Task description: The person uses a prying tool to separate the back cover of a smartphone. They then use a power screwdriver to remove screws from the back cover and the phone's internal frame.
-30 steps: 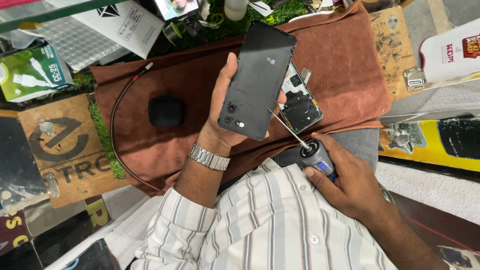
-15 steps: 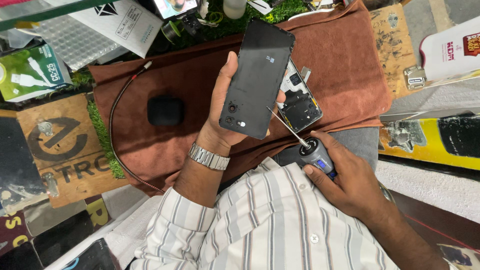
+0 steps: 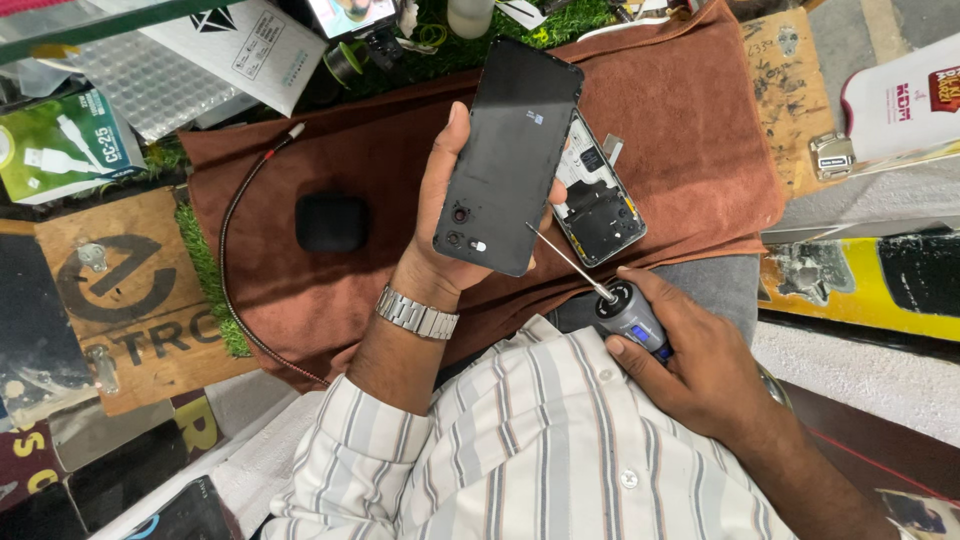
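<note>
- From my remote seat, the head camera looks down on a repair bench: the left hand is wrapped around a black phone back cover, thumb along its left edge and fingertips curled over its right edge, lifting it clear of the brown cloth.
- The cover's camera openings sit at its lower end, just beside the heel of the thumb; its far end points away from the fingers toward the top of the bench.
- A metal wristwatch rings the left wrist, just below the palm.
- The right hand is closed around an electric screwdriver, fingers folded over the grey-and-blue barrel; its thin bit slants up toward the lower right corner of the cover, the tip just beside it. I cannot tell whether the tip touches.
- The opened phone body lies on the cloth just beyond the left fingertips, partly hidden behind the held cover, circuit side up.
- A small black case rests on the cloth to the outside of the left thumb, well apart from it, with a braided cable curving around its far side.
- A green-and-white box lies off the cloth's edge, far from both hands.
</note>
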Tool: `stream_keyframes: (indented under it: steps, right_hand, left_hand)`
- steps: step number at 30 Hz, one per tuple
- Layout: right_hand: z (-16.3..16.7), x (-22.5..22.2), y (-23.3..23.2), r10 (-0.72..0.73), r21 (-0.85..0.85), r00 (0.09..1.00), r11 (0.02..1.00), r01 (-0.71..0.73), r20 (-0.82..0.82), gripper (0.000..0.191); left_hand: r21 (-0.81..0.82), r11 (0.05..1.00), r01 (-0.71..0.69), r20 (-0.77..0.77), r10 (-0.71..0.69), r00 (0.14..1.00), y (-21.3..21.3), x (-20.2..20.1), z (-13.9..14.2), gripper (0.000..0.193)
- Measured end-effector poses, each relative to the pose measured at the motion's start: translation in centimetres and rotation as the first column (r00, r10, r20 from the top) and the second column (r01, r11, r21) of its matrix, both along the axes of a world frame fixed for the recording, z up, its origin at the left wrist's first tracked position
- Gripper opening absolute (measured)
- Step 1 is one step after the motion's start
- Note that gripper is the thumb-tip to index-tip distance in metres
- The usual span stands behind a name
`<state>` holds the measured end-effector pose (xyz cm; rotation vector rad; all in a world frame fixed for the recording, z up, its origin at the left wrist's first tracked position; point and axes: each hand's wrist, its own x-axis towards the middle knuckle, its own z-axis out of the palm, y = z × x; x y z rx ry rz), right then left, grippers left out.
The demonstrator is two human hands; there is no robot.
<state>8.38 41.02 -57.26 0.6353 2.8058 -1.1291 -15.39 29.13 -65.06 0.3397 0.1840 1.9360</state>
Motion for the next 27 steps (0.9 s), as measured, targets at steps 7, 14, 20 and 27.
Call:
stream_keyframes:
  steps: [7,14,20,27]
  right_hand:
    - [-0.35,0.11,-0.03,0.019,0.007,1.000,1.000,-0.019,0.003,0.067]
    - [-0.43,0.31,0.17,0.075,0.046,0.996,0.996,-0.072,-0.048,0.065]
    - [-0.49,0.21,0.31,-0.038,-0.001,0.997,0.999,0.038,0.069,0.070]
    - [-0.41,0.06,0.27,0.013,0.022,0.999,1.000,-0.012,-0.039,0.066]
  left_hand:
    - [-0.062,0.998,-0.005,0.036,0.007,0.999,-0.34,-0.08,0.06,0.078]
    - [-0.015,1.000,-0.009,0.011,0.009,1.000,-0.14,-0.05,0.01,0.077]
    - [0.027,0.998,0.058,0.054,-0.060,0.997,-0.05,-0.17,-0.33,0.079]
    - [0.063,0.983,0.173,0.180,-0.182,0.967,-0.17,-0.20,-0.15,0.084]
